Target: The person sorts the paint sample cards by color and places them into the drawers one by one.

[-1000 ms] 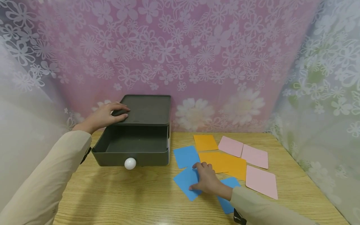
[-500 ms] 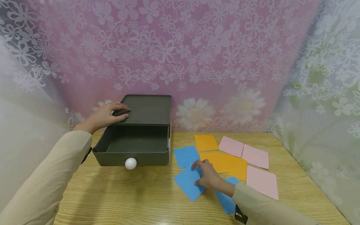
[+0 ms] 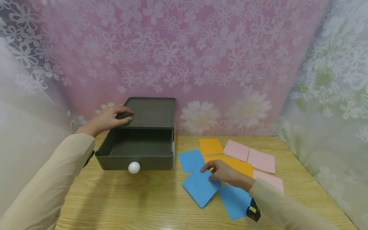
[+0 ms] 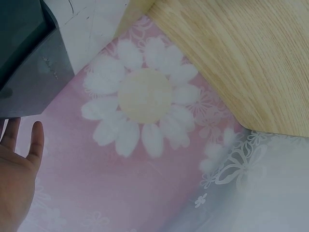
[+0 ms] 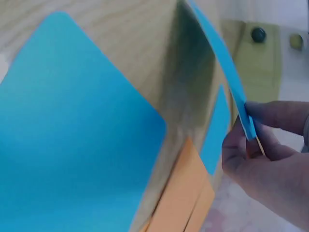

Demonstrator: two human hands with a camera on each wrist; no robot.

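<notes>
My left hand [image 3: 107,119] rests on the left edge of a dark grey drawer box [image 3: 150,111], its fingers over the top. In the left wrist view, loosely extended fingers [image 4: 36,142] touch the box. The drawer [image 3: 135,162] is pulled out, with a white round knob [image 3: 134,167] in front. My right hand [image 3: 228,174] pinches a blue square card [image 3: 199,189] by its edge. The right wrist view shows this card [image 5: 223,55] raised off the table, between thumb and fingers. Two more blue cards, one behind [image 3: 190,160] and one nearer [image 3: 234,201], lie beside it.
Orange cards, one apart [image 3: 210,146] and others overlapping [image 3: 240,166], lie behind the right hand. Pink cards [image 3: 261,160] lie to the right on the wooden table [image 3: 161,204]. A pink flowered curtain [image 3: 195,64] hangs behind the box.
The right hand has taken hold of the blue card and lifted it, shifting slightly right. More of the nearer blue card shows. The left hand stays on the box.
</notes>
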